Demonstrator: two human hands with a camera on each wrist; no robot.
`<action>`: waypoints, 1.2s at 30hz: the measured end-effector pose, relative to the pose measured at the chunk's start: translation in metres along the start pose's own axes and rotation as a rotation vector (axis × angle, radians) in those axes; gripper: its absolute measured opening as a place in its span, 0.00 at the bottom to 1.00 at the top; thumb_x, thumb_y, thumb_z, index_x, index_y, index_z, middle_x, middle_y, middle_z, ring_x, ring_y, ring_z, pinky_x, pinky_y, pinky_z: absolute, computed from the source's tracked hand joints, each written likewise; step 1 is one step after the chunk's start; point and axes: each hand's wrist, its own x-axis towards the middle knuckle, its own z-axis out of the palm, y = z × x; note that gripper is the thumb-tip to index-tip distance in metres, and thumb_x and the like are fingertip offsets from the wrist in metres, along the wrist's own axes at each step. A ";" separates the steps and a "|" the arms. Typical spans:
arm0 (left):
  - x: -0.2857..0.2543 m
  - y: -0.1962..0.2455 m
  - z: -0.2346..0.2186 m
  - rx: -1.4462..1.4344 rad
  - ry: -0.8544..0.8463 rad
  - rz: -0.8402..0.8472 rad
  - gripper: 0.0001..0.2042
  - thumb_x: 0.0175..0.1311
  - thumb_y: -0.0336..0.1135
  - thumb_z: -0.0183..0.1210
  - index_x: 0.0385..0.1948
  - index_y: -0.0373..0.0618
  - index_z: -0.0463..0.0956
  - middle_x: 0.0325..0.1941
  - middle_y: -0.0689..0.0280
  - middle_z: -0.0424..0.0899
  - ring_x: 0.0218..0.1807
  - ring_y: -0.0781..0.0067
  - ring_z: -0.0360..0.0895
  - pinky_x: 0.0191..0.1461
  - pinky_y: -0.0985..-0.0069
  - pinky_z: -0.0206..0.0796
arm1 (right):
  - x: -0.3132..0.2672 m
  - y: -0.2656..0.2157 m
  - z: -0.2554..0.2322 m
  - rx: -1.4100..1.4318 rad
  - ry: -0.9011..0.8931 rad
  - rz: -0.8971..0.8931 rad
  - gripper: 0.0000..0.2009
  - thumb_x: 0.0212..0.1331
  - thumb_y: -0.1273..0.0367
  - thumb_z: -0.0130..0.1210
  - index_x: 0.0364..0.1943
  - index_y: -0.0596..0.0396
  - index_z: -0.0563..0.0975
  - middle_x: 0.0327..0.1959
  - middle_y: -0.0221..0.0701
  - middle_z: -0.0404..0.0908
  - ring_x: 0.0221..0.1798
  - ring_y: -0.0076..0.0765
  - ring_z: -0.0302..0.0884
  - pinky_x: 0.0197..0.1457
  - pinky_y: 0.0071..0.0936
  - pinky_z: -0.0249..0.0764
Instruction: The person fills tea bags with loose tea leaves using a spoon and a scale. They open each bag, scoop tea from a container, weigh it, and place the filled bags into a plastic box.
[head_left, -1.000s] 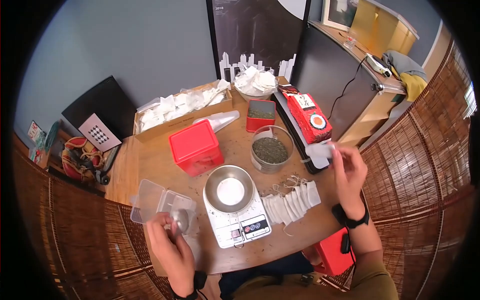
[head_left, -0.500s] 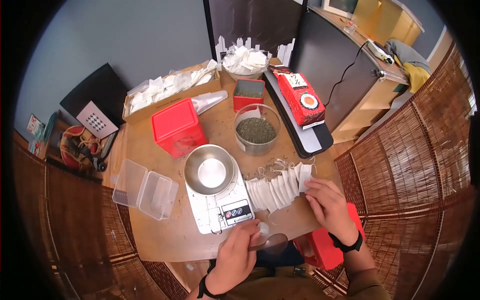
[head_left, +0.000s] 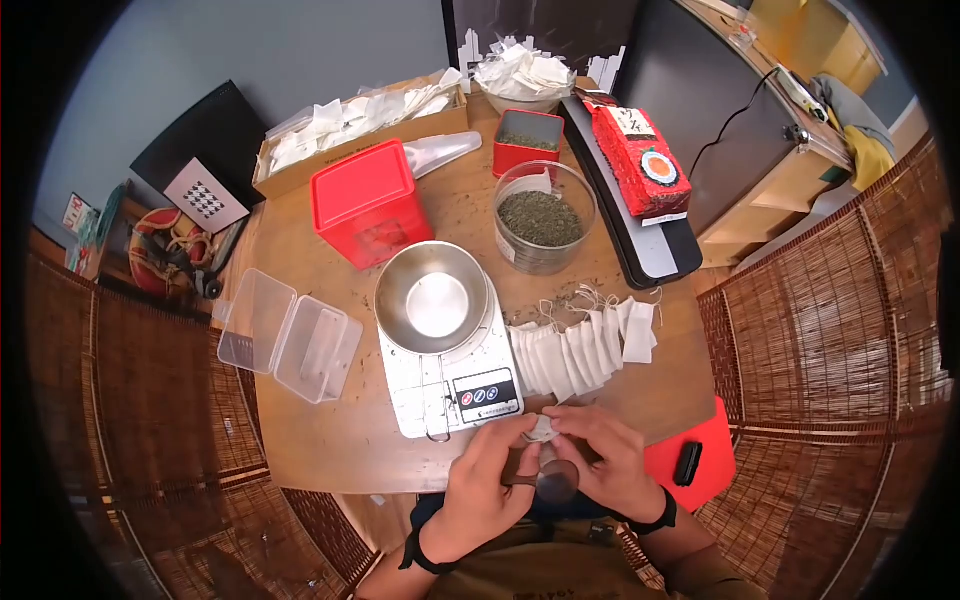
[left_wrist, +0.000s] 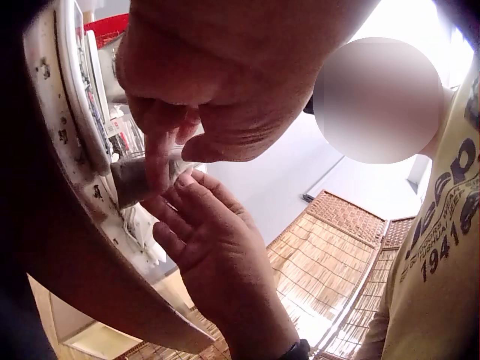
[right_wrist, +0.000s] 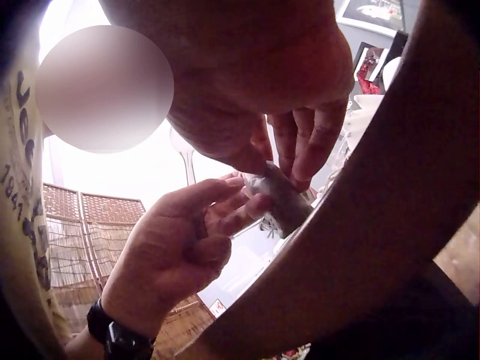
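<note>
Both hands meet at the table's front edge around a small white bag (head_left: 541, 430), pinched at its top by the fingertips. My left hand (head_left: 490, 490) also holds a spoon (head_left: 557, 482), its round bowl below the bag. My right hand (head_left: 612, 465) pinches the bag's other side. In the left wrist view the filled bag (left_wrist: 133, 180) hangs between the left hand (left_wrist: 217, 82) and the right hand (left_wrist: 225, 262). The right wrist view has the greyish bag (right_wrist: 279, 201) under the right hand (right_wrist: 255, 75), with the left hand (right_wrist: 169, 247) touching it.
A steel bowl (head_left: 398, 315) sits on a white scale (head_left: 405, 395), beside a row of white bags (head_left: 565, 360). Behind stand a glass bowl of dried leaves (head_left: 540, 218) and red tins (head_left: 365, 195). An opened plastic box (head_left: 318, 350) lies at the left.
My left hand has come from the plastic box to the front edge with the spoon. The right hand went to the row's right end, where a white bag now lies, then joined the left.
</note>
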 end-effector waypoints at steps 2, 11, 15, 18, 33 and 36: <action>-0.002 -0.009 0.001 -0.024 -0.003 0.024 0.17 0.67 0.15 0.65 0.57 0.34 0.80 0.49 0.52 0.87 0.46 0.60 0.90 0.45 0.71 0.81 | -0.001 0.000 0.000 -0.014 -0.007 0.005 0.13 0.59 0.83 0.70 0.47 0.61 0.85 0.52 0.44 0.91 0.51 0.48 0.91 0.54 0.37 0.86; 0.000 -0.015 -0.006 -0.012 -0.033 0.048 0.23 0.54 0.08 0.53 0.53 0.33 0.79 0.52 0.48 0.83 0.50 0.48 0.85 0.54 0.68 0.79 | 0.002 -0.005 0.006 -0.022 0.014 0.004 0.09 0.59 0.82 0.69 0.42 0.62 0.84 0.49 0.43 0.91 0.48 0.48 0.91 0.49 0.37 0.86; -0.002 -0.014 0.000 -0.032 -0.011 0.020 0.17 0.65 0.10 0.58 0.53 0.34 0.77 0.52 0.50 0.82 0.49 0.43 0.84 0.50 0.63 0.79 | -0.001 -0.005 0.008 -0.035 0.054 0.053 0.08 0.61 0.83 0.67 0.42 0.62 0.83 0.49 0.43 0.91 0.49 0.48 0.91 0.50 0.36 0.86; -0.004 -0.020 0.004 -0.021 0.001 0.019 0.18 0.64 0.09 0.55 0.54 0.34 0.76 0.53 0.48 0.80 0.49 0.41 0.83 0.52 0.64 0.79 | -0.005 -0.004 0.011 -0.011 0.081 0.092 0.08 0.62 0.83 0.67 0.43 0.62 0.83 0.49 0.43 0.91 0.50 0.48 0.91 0.51 0.36 0.85; 0.002 -0.022 -0.009 -0.212 -0.099 -0.200 0.10 0.72 0.21 0.67 0.52 0.33 0.87 0.45 0.58 0.87 0.35 0.76 0.85 0.37 0.78 0.76 | -0.001 0.003 0.011 0.053 0.026 0.079 0.08 0.65 0.83 0.65 0.45 0.62 0.83 0.50 0.44 0.90 0.52 0.46 0.91 0.52 0.34 0.85; 0.002 -0.027 -0.005 -0.182 -0.063 -0.119 0.08 0.68 0.20 0.70 0.46 0.35 0.88 0.44 0.60 0.86 0.35 0.77 0.82 0.39 0.76 0.74 | 0.000 0.005 0.011 0.055 -0.001 0.072 0.09 0.65 0.83 0.65 0.46 0.63 0.83 0.52 0.45 0.90 0.52 0.46 0.90 0.52 0.34 0.85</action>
